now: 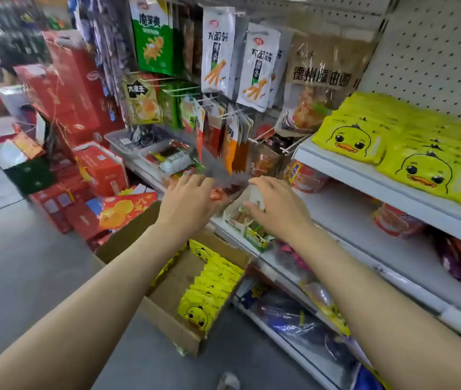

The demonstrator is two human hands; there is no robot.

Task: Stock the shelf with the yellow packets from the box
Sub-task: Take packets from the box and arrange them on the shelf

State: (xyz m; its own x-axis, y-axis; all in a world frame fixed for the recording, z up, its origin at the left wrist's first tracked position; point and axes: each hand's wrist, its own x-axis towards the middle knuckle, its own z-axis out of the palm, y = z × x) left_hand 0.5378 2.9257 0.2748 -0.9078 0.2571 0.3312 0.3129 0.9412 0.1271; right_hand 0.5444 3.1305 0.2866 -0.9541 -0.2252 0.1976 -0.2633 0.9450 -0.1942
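Yellow duck-face packets [409,147] lie stacked on the upper white shelf [364,175] at the right. More of the same yellow packets [209,288] stand in rows inside an open cardboard box [173,330] on the floor below my arms. My left hand [187,201] and my right hand [277,209] are both stretched forward above the box, near the shelf's left end, with fingers spread and nothing held. Motion blur hides what lies between the fingertips.
Snack bags [260,66] hang on pegs above my hands. A small open carton of sticks [240,220] sits on the middle shelf by my right hand. Red gift boxes [74,88] are piled on the floor at the left. Grey floor [12,263] spreads left of the box.
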